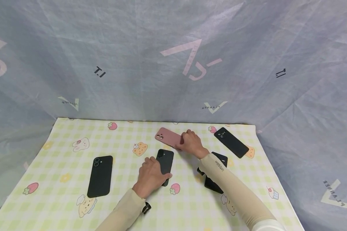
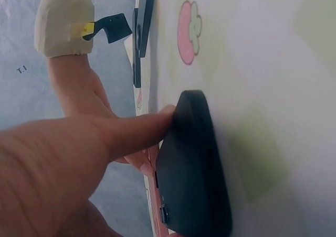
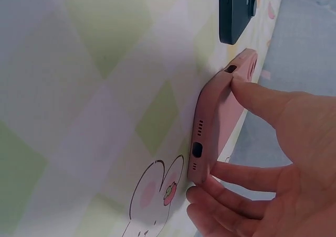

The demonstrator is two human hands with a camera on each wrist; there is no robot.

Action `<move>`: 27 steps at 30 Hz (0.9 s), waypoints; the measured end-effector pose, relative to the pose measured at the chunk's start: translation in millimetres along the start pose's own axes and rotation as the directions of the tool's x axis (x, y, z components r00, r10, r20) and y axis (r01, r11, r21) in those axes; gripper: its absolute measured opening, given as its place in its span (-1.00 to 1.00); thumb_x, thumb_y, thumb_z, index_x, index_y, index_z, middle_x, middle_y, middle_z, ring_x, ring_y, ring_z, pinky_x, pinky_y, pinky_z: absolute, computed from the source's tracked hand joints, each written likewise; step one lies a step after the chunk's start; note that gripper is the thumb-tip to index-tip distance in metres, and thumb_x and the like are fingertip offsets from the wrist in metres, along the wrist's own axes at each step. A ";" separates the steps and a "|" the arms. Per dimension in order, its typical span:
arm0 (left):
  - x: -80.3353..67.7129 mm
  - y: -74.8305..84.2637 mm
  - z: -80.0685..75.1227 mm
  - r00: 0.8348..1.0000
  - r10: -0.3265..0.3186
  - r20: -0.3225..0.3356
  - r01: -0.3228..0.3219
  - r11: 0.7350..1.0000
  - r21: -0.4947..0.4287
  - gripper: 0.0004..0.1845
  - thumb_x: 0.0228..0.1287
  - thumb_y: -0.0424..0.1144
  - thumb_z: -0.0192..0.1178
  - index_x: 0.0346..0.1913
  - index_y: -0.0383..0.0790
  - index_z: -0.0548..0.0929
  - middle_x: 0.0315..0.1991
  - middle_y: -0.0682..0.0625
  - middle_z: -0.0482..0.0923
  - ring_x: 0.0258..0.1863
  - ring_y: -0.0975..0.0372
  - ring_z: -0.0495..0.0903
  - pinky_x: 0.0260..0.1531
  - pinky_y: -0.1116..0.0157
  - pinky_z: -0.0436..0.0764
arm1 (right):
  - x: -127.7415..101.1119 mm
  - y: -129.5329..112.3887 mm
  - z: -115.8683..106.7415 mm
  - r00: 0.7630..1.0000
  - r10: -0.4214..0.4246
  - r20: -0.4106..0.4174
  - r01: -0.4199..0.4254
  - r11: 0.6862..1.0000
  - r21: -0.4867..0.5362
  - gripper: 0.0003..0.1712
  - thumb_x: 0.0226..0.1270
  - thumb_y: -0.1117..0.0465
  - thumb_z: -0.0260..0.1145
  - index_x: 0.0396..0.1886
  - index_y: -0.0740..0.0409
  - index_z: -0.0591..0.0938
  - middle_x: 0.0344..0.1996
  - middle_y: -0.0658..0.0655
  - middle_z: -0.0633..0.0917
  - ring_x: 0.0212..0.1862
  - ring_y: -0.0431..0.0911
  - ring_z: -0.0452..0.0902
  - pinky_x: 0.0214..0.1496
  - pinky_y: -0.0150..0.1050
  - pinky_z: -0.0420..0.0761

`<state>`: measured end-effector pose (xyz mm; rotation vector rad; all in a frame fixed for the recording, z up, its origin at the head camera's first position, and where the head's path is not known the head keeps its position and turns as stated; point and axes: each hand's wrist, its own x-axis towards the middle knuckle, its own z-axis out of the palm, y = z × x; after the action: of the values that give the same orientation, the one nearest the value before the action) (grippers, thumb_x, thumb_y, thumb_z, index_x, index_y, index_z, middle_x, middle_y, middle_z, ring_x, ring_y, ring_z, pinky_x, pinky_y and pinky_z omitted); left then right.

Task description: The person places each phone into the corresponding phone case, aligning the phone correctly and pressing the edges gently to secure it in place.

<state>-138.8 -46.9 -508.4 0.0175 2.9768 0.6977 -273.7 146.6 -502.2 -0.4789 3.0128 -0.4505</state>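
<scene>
A black phone [image 1: 165, 160] lies face down mid-table on the checked cloth [image 1: 124, 192]. My left hand [image 1: 154, 173] covers its near end and grips it; in the left wrist view the thumb [image 2: 152, 124] presses the edge of this black phone [image 2: 194, 169]. Behind it lies a pink phone [image 1: 167, 137]. My right hand [image 1: 191, 143] holds its right end. In the right wrist view the thumb and fingers [image 3: 247, 176] pinch the two long edges of the pink phone [image 3: 218, 111], whose end is slightly raised off the cloth.
Three more black phones lie on the cloth: one at the left [image 1: 100, 175], one at the back right [image 1: 231, 142], one partly under my right forearm [image 1: 217, 160]. Grey fabric [image 1: 173, 64] walls in the back and sides. The table's right edge is close.
</scene>
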 end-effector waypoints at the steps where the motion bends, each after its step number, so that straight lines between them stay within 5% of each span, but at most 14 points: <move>1: 0.7 -0.3 0.0 1.000 -0.003 0.004 0.003 1.000 -0.009 -0.11 0.05 0.21 0.64 -0.03 -0.57 0.49 -0.30 -0.25 0.39 -0.37 0.00 0.50 -0.37 0.02 0.65 | 0.1 -0.2 -0.2 1.000 0.003 0.000 -0.003 1.000 0.003 -0.58 0.34 -0.08 0.59 -0.33 0.17 0.67 -0.23 0.19 0.59 -0.21 0.05 0.53 -0.08 0.04 0.66; 27: 9.5 -14.0 -5.5 0.995 0.015 0.099 -0.005 0.995 -0.104 -0.08 0.03 0.23 0.63 0.04 -0.54 0.50 -0.26 -0.21 0.48 -0.37 0.03 0.58 -0.34 0.04 0.66 | -4.1 -6.3 -4.1 0.999 0.038 -0.029 -0.037 0.999 0.032 -0.41 0.25 -0.11 0.65 -0.14 0.32 0.68 -0.17 0.27 0.58 -0.15 0.09 0.52 -0.05 0.05 0.67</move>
<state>-148.7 -61.6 -510.5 0.0585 2.8445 0.8256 -268.4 143.3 -496.4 -0.4169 3.0318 -0.5063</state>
